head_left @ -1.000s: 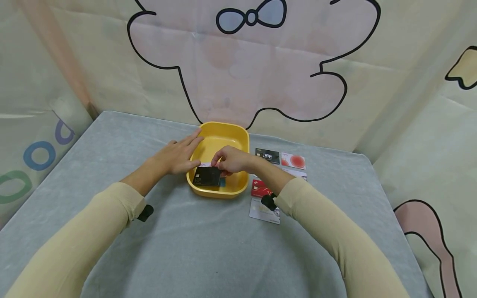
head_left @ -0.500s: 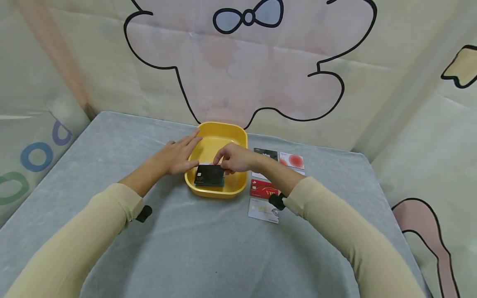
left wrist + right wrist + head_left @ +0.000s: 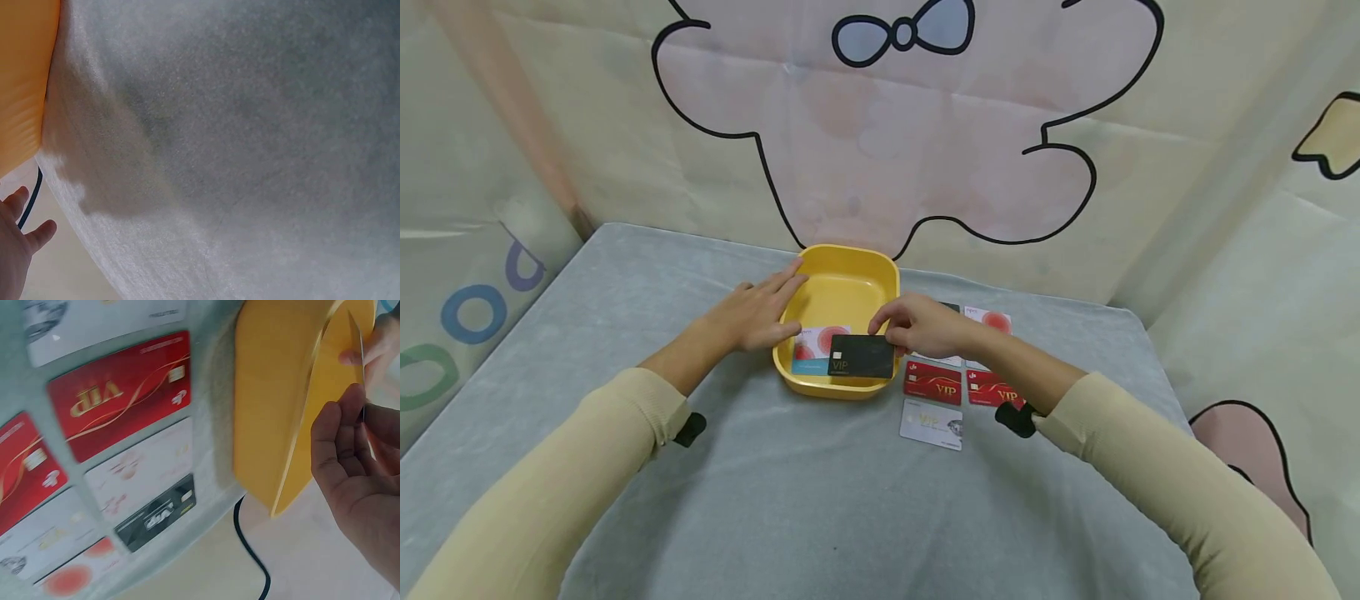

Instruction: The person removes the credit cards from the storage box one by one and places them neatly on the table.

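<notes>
In the head view my right hand (image 3: 925,325) pinches a black VIP card (image 3: 861,357) by its upper right corner, at the right side of a yellow plastic tray (image 3: 850,287). The right wrist view shows that card (image 3: 357,347) nearly edge-on between thumb and fingers. Left in the tray lie a white card with red circles (image 3: 811,338) and a light-blue one (image 3: 808,367), partly covered by the black card. Fingers spread, my left hand (image 3: 752,317) rests at the tray's left rim. Only part of the left hand (image 3: 15,250) appears in the left wrist view.
Right of the tray, cards lie in rows on the grey-blue cloth: red VIP cards (image 3: 933,382), a silver-white VIP card (image 3: 931,425), a white card with red circles (image 3: 988,319) and others partly under my right arm. A printed backdrop (image 3: 962,183) hangs behind the table.
My right hand has moved right with the black card, drawing it off the cards in the tray and uncovering the red-circle card. The left hand has stayed at the rim.
</notes>
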Tool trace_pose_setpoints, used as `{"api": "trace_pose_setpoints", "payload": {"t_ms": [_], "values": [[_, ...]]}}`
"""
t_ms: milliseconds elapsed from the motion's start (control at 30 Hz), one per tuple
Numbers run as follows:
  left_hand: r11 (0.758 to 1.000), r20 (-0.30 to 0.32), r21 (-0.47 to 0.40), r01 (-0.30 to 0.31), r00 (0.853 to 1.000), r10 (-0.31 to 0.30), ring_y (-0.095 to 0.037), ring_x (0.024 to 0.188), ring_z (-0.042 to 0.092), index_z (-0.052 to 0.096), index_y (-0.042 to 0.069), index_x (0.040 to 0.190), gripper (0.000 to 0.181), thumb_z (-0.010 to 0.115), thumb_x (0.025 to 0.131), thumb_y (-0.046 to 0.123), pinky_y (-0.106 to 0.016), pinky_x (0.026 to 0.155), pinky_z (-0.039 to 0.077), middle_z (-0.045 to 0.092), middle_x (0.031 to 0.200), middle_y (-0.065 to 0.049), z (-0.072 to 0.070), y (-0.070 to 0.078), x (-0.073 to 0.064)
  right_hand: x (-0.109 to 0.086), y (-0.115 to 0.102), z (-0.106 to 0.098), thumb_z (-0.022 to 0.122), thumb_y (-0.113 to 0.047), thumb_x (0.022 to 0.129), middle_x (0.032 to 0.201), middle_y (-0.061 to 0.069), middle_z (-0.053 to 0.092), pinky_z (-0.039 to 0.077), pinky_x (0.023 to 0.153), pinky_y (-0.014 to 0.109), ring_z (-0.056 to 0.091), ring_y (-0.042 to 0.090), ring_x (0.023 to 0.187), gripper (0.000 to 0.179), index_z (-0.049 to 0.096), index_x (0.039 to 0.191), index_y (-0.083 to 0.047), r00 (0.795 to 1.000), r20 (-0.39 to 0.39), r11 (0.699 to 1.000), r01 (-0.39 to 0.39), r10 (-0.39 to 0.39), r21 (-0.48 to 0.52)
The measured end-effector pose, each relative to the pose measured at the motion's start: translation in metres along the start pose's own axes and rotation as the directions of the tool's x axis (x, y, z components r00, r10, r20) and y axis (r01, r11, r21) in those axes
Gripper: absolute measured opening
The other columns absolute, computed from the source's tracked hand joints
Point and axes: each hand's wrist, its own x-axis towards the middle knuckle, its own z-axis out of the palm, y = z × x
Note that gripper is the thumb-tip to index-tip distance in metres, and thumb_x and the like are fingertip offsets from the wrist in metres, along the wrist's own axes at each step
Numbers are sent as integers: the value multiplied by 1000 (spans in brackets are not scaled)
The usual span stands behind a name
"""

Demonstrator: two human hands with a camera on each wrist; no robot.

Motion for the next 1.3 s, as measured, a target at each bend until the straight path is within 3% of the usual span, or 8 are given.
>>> {"api": "trace_pose_setpoints", "payload": {"t_ms": [367,600,833,1000,1300], "values": [[1000,4,-6,5,1000,-5,-36,147,26,21,5,158,78,50,94,40,-66,105,32,3,168,-10,-1,2,0,-41,39,-26,59,-3,97,101,8,70,56,88,43,65,30,91,17,70,110,-6,999,13,997,38,-39,70],[1000,9,-3,0,1000,0,-33,149,23,21,5,158,77,49,94,39,-68,105,31,2,167,-9,-2,2,1,-67,70,-29,62,1,94,96,7,72,57,83,31,64,30,89,15,71,105,-2,997,34,997,64,-65,43],[1000,23,3,-7,1000,7,-36,148,24,20,3,157,77,48,94,38,-69,105,29,4,167,-13,-3,4,-1,-90,94,-29,63,-5,95,106,7,70,54,85,35,59,27,100,10,70,102,-6,999,44,999,-4,1,53],[1000,28,-2,4,1000,-4,-35,148,24,20,4,158,78,49,94,40,-68,106,29,3,167,-11,0,3,-2,-103,113,-27,64,-7,95,103,8,68,54,82,41,58,28,96,9,69,102,-5,998,52,997,-46,42,64],[1000,20,-2,3,1000,-3,-34,148,24,21,4,158,78,50,95,40,-68,107,27,2,167,-10,-2,3,-1,-120,149,-20,63,-8,96,106,11,64,56,79,33,59,27,91,14,66,107,0,993,73,986,-106,97,130]]}}
